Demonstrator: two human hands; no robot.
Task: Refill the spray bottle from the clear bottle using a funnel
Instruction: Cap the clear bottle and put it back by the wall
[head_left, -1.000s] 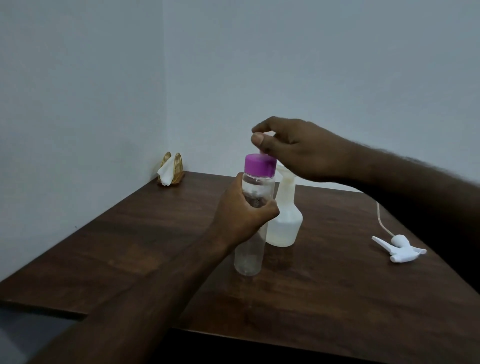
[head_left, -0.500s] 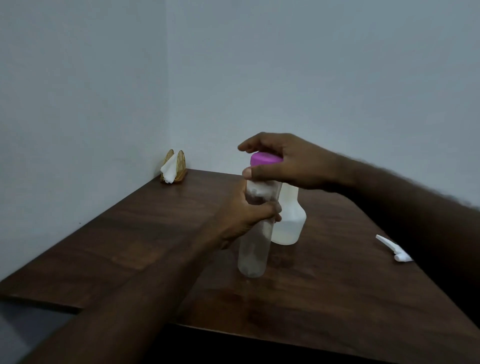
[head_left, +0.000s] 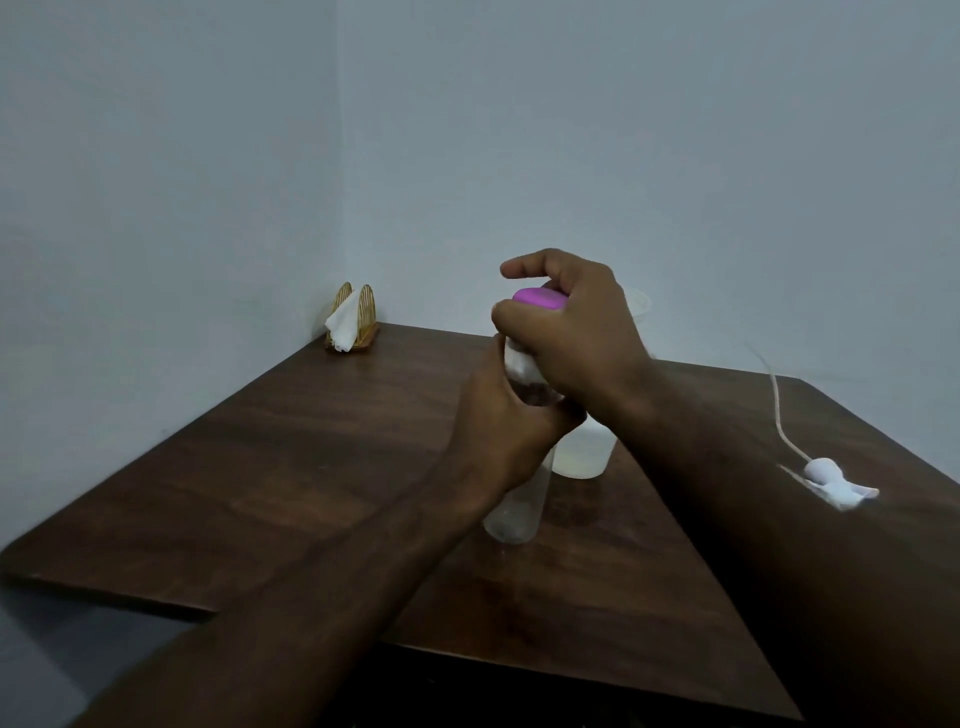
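fig.: clear bottle (head_left: 511, 512) upright near table (head_left: 270, 457) centre, left hand (head_left: 501, 434) wrapped round its mid-body, right hand (head_left: 563, 332) curled over and pinching the purple cap (head_left: 537, 299). thin plastic looks light, smooth, prob. squashy & slippery, so hold the body low and firm, twist at cap only. spray bottle (head_left: 582, 454) w/ funnel (head_left: 638, 304) stands just behind, easily knocked; sprayer head (head_left: 831, 480) lies well right, napkin holder (head_left: 350, 325) in far corner.

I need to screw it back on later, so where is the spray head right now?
The spray head lies on the table at the right of the head view, apart from both hands, its thin tube trailing toward the back edge.
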